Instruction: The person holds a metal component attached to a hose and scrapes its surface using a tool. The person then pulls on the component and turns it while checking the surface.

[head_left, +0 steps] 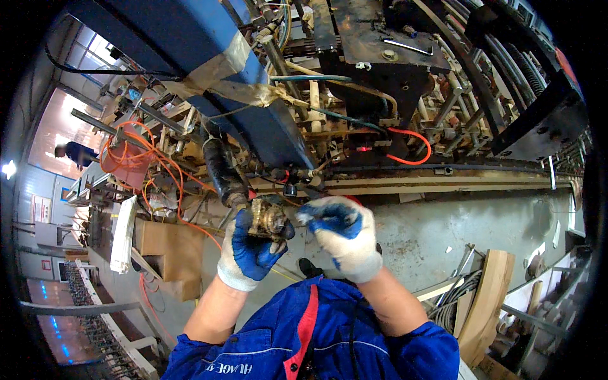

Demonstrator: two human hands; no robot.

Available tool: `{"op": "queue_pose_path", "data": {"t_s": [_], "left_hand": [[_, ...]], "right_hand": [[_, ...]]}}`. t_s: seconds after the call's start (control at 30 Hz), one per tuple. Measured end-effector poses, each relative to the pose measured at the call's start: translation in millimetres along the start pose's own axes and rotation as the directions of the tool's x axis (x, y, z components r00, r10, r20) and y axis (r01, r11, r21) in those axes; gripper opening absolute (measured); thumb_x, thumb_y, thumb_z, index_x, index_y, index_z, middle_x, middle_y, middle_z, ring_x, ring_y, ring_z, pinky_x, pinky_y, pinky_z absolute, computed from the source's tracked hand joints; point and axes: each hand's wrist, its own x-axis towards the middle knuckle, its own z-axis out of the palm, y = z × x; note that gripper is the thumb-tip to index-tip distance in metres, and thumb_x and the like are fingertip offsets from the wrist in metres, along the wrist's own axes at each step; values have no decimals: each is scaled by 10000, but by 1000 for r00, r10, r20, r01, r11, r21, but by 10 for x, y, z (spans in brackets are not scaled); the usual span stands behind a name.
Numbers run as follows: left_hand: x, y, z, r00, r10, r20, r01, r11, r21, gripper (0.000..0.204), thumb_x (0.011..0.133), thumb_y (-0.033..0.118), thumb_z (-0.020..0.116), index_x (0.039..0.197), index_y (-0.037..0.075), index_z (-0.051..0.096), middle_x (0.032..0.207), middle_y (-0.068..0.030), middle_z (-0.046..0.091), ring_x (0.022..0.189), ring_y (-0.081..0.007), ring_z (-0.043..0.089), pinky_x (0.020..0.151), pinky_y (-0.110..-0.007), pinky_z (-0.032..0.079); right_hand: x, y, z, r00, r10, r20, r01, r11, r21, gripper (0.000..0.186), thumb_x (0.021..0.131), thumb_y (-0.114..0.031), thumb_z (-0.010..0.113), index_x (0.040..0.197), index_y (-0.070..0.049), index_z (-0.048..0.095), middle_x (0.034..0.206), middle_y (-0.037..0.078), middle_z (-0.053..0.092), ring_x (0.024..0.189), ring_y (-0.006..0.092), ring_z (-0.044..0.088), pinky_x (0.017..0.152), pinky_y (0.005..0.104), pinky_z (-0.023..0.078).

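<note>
My left hand [246,253], in a white glove with a blue-coated palm, is closed around a greasy, brownish metal fitting [267,218]. The fitting sits at the lower end of a black cylinder [223,170] that slants down from the machine beside a blue beam. Just to the right, my right hand [345,237] is raised in a matching glove, apart from the fitting. Its fingers are curled in, and the fingertips toward the fitting are blurred. Whether something small is pinched in them cannot be made out.
A blue beam [209,69] with tape around it rises ahead. An orange hose [180,190] loops at the left above cardboard boxes [168,253]. A hex key [408,47] lies on a dark machine plate. Wooden boards [487,297] and coiled cable lie at the right. Another person [79,152] is far left.
</note>
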Motion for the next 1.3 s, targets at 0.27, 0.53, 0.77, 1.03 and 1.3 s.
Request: {"op": "queue_pose_path", "data": {"t_s": [0.27, 0.53, 0.77, 1.03, 1.3], "left_hand": [[-240, 241, 51, 968, 94, 232, -76, 993, -85, 636, 953, 638, 482, 1354, 151, 562, 1002, -127, 686, 562, -223, 537, 562, -371, 429], [-520, 536, 316, 883, 412, 225, -381, 909, -169, 617, 968, 639, 480, 1318, 142, 581, 989, -107, 664, 760, -264, 607, 743, -407, 490], [-668, 620, 432, 855, 518, 19, -516, 854, -65, 610, 979, 643, 449, 1313, 152, 590, 970, -124, 682, 770, -276, 611, 741, -447, 497], [-686, 643, 493, 872, 481, 85, -460, 867, -192, 570, 987, 599, 476, 1236, 103, 604, 885, -139, 634, 616, -186, 523, 609, -352, 450], [-670, 765, 431, 861, 489, 138, -454, 863, -221, 562, 991, 562, 495, 1282, 89, 582, 835, -126, 617, 483, -97, 433, 483, -264, 372]], "right_hand": [[-158, -249, 132, 996, -26, 91, 41, 985, -170, 296, 857, -29, 709, 1147, 17, 674, 1056, 85, 731, 949, 97, 653, 860, 267, 526], [-257, -281, 722, 921, -213, 327, 280, 945, -171, 346, 831, -51, 744, 1161, 5, 657, 961, 173, 734, 864, 193, 736, 763, 325, 566], [-135, -204, 983, 871, -269, 411, 372, 907, -195, 319, 852, -71, 705, 1148, -37, 590, 924, 195, 703, 831, 363, 722, 707, 399, 562], [-78, -99, 1013, 801, -356, 480, 486, 856, -176, 320, 820, -62, 731, 1096, -18, 576, 851, 185, 676, 760, 315, 710, 680, 377, 546], [15, -101, 955, 753, -349, 558, 533, 821, -207, 363, 819, -106, 739, 1145, -29, 598, 869, 204, 682, 751, 376, 687, 667, 426, 541]]}}
